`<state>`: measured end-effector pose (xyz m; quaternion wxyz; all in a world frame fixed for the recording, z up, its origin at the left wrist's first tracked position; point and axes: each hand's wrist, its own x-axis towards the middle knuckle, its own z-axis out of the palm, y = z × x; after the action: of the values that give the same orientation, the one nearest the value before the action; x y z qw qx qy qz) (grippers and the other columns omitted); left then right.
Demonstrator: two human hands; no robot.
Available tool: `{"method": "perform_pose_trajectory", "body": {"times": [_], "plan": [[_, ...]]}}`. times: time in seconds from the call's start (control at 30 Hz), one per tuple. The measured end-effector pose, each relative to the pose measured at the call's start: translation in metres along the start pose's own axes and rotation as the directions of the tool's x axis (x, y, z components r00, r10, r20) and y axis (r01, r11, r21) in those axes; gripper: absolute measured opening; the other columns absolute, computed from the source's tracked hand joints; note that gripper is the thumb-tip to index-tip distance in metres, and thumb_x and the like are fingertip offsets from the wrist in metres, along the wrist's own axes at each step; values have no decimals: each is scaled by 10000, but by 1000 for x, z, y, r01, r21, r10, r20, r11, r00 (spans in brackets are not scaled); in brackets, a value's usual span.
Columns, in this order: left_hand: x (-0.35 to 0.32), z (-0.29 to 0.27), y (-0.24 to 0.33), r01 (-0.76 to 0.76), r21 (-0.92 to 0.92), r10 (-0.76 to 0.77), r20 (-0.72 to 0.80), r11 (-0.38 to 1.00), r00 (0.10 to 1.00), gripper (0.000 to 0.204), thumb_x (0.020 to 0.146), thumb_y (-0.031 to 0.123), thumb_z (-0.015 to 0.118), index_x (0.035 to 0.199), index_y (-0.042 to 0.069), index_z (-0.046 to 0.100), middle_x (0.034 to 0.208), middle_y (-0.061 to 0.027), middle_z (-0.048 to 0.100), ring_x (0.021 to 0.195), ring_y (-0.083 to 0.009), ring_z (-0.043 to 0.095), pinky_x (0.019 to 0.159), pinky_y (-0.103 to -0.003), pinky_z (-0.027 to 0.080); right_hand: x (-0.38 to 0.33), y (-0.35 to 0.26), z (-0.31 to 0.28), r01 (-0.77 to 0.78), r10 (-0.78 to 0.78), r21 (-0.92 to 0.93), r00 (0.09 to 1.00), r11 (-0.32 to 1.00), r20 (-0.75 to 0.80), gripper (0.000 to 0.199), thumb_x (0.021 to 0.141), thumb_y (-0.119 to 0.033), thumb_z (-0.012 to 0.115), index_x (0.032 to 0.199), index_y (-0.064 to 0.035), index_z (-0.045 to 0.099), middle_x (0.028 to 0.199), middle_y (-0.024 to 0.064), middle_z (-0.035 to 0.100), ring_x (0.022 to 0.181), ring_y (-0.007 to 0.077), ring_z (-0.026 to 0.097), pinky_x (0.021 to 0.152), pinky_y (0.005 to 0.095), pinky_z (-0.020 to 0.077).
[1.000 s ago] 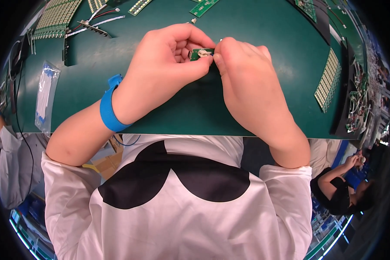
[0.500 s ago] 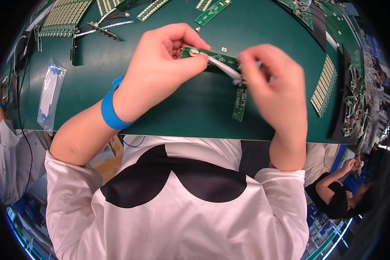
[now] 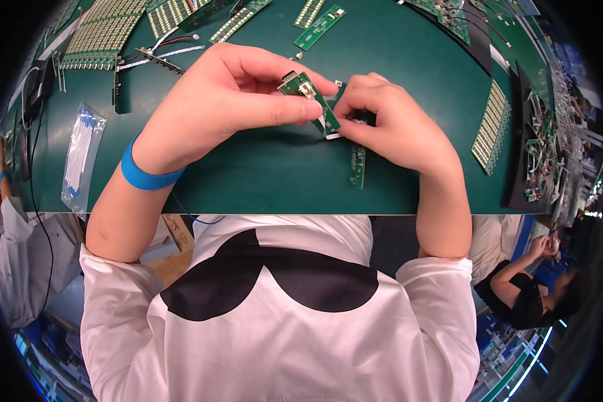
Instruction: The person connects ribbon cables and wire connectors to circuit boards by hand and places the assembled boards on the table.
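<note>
My left hand (image 3: 228, 100) pinches a narrow green circuit board (image 3: 291, 85) between thumb and fingers, its face tilted toward me. A small white connector (image 3: 307, 90) sits on that board. From beneath the board's lower end peeks a white cable (image 3: 333, 137), and the closed fingertips of my right hand (image 3: 398, 124) grip it there; their exact hold is partly hidden. Below my right fingers a second slim green board (image 3: 357, 167) reaches toward the table's front edge, its upper part covered by the hand. A tiny pale component (image 3: 339, 84) lies just beyond.
Panels of strip boards (image 3: 104, 33) lie at the far left, with a wired board (image 3: 159, 60) beside them. A clear bag of white strips (image 3: 84, 157) rests on the left. To the right are another panel (image 3: 490, 127) and heaped wired boards (image 3: 536, 161). A loose board (image 3: 320, 28) lies far ahead.
The board in my left hand has turned from nearly level to steeply slanted, its lower end toward me. My right hand has shifted left and down, and the second board moved slightly left.
</note>
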<state>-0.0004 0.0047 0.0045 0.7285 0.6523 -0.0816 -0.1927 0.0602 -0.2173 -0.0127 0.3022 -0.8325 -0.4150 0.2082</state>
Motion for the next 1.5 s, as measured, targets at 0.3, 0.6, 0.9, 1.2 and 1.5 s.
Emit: {"method": "perform_pose_trajectory", "body": {"times": [0.3, 0.6, 0.9, 1.2, 1.5], "plan": [[-4, -1, 0, -277, 228, 316, -158, 934, 936, 241, 700, 2, 679, 936, -40, 651, 907, -69, 624, 776, -109, 555, 682, -224, 438, 4, 10, -4, -62, 286, 504, 880, 862, -380, 371, 912, -293, 538, 645, -36, 527, 559, -44, 452, 524, 49, 396, 504, 232, 349], [-5, 5, 0, -253, 114, 274, -255, 961, 927, 259, 725, -29, 662, 980, -60, 633, 866, -134, 665, 792, -158, 632, 729, -240, 498, 2, -1, -8, 421, 15, 796, 881, 434, -474, 431, 978, -382, 308, 898, 6, 477, 902, 78, 482, 573, 117, 356, 596, 253, 364], [-9, 17, -4, -259, 167, 294, -236, 951, 926, 390, 673, 13, 705, 1049, -44, 618, 875, -124, 657, 799, -159, 618, 697, -239, 479, -11, -27, -11, 400, -141, 577, 886, 712, -441, 172, 915, -128, 493, 817, 4, 547, 697, 52, 532, 601, 140, 498, 553, 263, 406], [-6, 18, -7, -387, 465, 451, -28, 796, 892, 526, 522, 142, 809, 998, -24, 659, 821, -84, 657, 724, -155, 595, 645, -251, 450, -13, -35, 0, 391, -424, -165, 802, 905, -421, 99, 736, -70, 667, 806, -6, 637, 572, 50, 518, 458, 177, 445, 440, 270, 346], [-3, 16, -7, -417, 534, 465, 49, 736, 884, 526, 527, 147, 796, 1001, -32, 655, 821, -113, 662, 722, -191, 621, 633, -265, 466, -15, -28, 4, 374, -470, -286, 742, 882, -478, 187, 634, -19, 727, 801, 6, 646, 542, 43, 475, 432, 168, 415, 403, 273, 303]]}}
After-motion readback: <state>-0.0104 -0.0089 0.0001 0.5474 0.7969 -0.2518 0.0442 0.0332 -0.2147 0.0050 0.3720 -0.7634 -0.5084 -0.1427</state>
